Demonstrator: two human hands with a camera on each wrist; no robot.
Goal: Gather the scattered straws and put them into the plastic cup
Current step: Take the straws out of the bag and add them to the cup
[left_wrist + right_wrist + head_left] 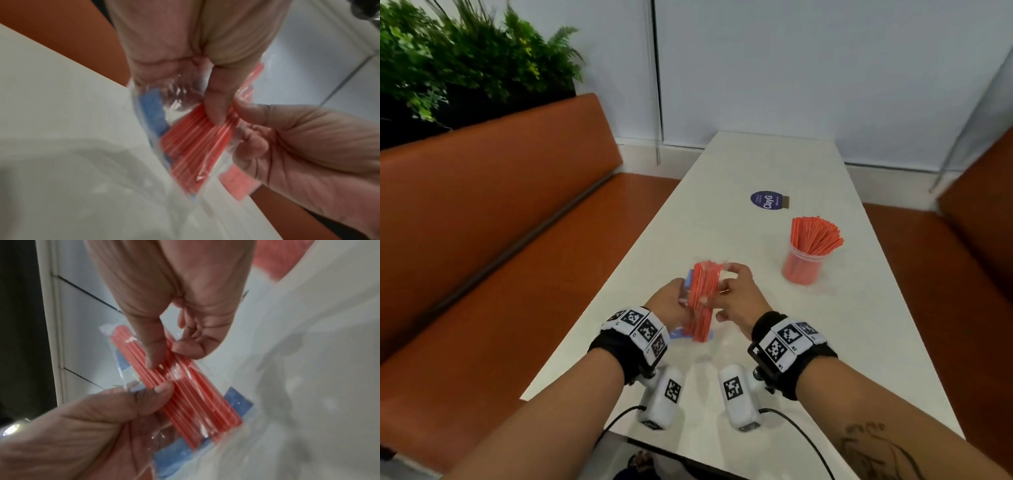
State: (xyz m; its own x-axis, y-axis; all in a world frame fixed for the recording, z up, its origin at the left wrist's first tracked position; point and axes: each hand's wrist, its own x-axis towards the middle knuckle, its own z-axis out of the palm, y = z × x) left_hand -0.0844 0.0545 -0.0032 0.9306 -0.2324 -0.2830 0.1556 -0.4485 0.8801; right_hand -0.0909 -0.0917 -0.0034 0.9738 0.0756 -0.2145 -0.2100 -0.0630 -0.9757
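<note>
White table (739,164), both hands, left hand (669,301) and right hand (739,296), gripping bagged red straws (702,301), seemingly over it

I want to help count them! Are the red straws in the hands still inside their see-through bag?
Yes, inside. Shiny clear plastic bag wraps the straws; left hand and right hand pinch it.

This is looking like a café or diner booth: orange padded benches (493,192) are flanking a long white table (767,164), with leafy plants (465,58) growing behind the left bench.
</note>
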